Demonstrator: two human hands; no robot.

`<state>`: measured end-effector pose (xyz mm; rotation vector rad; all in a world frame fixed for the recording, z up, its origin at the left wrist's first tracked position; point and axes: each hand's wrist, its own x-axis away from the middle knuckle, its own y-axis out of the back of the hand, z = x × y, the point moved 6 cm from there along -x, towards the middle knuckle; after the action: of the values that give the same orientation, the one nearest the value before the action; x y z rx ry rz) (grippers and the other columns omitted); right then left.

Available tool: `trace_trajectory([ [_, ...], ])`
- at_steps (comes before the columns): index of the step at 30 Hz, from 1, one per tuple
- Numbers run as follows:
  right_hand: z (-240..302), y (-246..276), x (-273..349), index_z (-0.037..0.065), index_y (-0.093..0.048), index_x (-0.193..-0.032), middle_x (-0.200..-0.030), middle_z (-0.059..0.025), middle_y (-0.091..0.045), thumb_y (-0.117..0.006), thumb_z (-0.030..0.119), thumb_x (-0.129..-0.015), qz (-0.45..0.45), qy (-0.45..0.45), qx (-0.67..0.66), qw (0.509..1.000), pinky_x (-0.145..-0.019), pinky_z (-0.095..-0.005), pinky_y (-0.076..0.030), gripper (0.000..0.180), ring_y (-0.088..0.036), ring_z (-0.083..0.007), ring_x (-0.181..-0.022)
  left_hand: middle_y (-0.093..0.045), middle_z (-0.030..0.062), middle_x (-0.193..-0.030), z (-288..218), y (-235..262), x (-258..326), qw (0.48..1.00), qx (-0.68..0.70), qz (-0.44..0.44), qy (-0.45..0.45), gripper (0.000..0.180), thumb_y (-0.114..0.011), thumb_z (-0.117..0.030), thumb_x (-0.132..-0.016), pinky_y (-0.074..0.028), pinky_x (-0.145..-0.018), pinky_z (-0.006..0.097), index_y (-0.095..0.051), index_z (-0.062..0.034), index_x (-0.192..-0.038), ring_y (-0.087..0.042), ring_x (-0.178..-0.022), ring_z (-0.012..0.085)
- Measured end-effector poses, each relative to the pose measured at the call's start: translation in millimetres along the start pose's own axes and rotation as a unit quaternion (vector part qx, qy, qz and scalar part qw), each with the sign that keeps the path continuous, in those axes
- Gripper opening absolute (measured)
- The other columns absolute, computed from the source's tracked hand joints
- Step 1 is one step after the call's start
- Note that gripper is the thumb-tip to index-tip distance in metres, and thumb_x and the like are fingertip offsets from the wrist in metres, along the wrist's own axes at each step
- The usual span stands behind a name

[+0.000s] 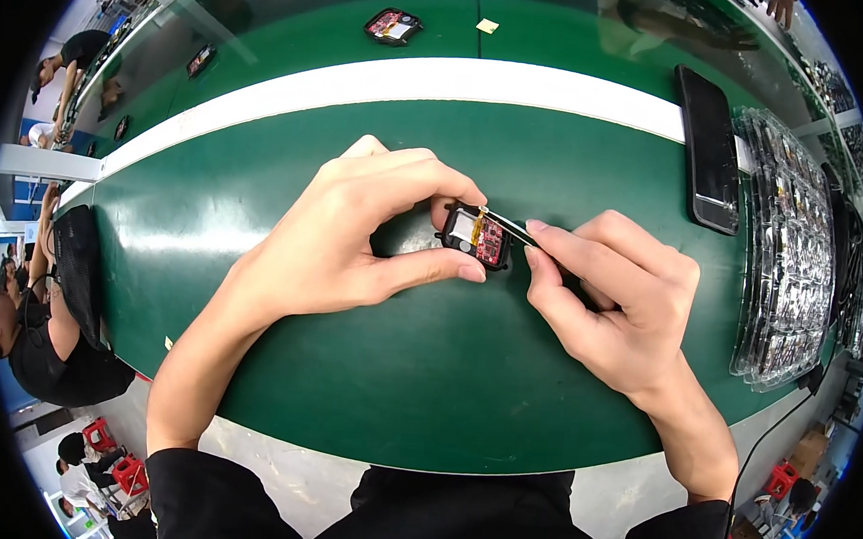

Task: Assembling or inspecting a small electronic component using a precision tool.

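Near the middle of the green table, my left hand (pixel 356 232) grips a small black device casing (pixel 449 245) between thumb and fingers. The casing lies with its inside up, showing a red circuit board, a silvery rectangular part and a strip of yellow tape. My right hand (pixel 623 292) is closed in a pinch on slim metal tweezers (pixel 512 229). Their tips reach the upper edge of the casing, beside the yellow tape and close to my left fingertip. Whether the tips grasp anything is too small to tell.
Stacked clear plastic trays (pixel 788 256) with small parts stand at the right, beside a black phone (pixel 708 152). Past a white rail (pixel 392 80), another open casing (pixel 394 26) and a small pale square (pixel 487 26) lie on a green surface. A co-worker (pixel 53 340) sits at the left.
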<state>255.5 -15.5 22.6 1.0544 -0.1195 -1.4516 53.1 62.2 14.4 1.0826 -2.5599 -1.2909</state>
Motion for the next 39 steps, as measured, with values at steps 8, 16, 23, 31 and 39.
trace_trajectory([
  [8, 3, -1, -1, -0.001, -0.084, -0.105, -0.075, -0.0038, -0.065, -0.086, -0.006, -0.083, -0.009, 0.028, -0.002, 1.000, -0.047, -0.0320, -0.044, 0.022, -0.059, -0.0148, -0.053, -0.072, 0.0001, -0.093, 1, 4, 0, 1.000, 0.002, 0.025, 0.017, 0.055, -0.102, -0.030, -0.075, -0.038, -0.075, 0.033, -0.083, -0.0108, -0.122, -0.047, -0.074, 0.0160],
  [16, -11, -1, -3, -0.005, -0.085, -0.100, -0.066, -0.0053, -0.064, -0.082, -0.006, -0.089, 0.046, -0.086, -0.130, 0.987, -0.048, -0.0288, -0.036, 0.012, -0.054, -0.0085, -0.052, -0.079, 0.0000, -0.102, 12, 4, 1, 0.995, 0.073, 0.062, 0.016, 0.057, -0.102, -0.030, -0.073, -0.038, -0.080, 0.033, -0.084, -0.0103, -0.123, -0.049, -0.075, 0.0158],
  [23, -12, -2, -2, -0.004, -0.085, -0.099, -0.066, -0.0057, -0.065, -0.082, -0.006, -0.088, 0.051, -0.096, -0.133, 0.985, -0.049, -0.0295, -0.037, 0.012, -0.055, -0.0091, -0.052, -0.079, -0.0002, -0.102, 8, 5, 1, 0.996, 0.069, 0.060, 0.008, 0.054, -0.101, -0.030, -0.075, -0.038, -0.080, 0.033, -0.084, -0.0106, -0.123, -0.050, -0.077, 0.0159],
  [31, -13, -1, -1, -0.003, -0.086, -0.099, -0.066, -0.0054, -0.065, -0.083, -0.004, -0.088, 0.063, -0.108, -0.127, 0.984, -0.049, -0.0300, -0.037, 0.011, -0.055, -0.0100, -0.052, -0.078, -0.0007, -0.100, 9, 2, 1, 0.996, 0.065, 0.064, 0.007, 0.052, -0.101, -0.028, -0.076, -0.038, -0.081, 0.034, -0.085, -0.0117, -0.123, -0.051, -0.080, 0.0171],
  [39, -13, -2, -4, -0.003, -0.086, -0.098, -0.066, -0.0061, -0.065, -0.083, -0.003, -0.088, 0.066, -0.107, -0.123, 0.984, -0.050, -0.0305, -0.038, 0.010, -0.056, -0.0109, -0.052, -0.077, -0.0008, -0.101, 6, 3, -1, 0.996, 0.056, 0.068, 0.012, 0.053, -0.101, -0.028, -0.076, -0.038, -0.082, 0.034, -0.084, -0.0119, -0.123, -0.051, -0.079, 0.0177],
])
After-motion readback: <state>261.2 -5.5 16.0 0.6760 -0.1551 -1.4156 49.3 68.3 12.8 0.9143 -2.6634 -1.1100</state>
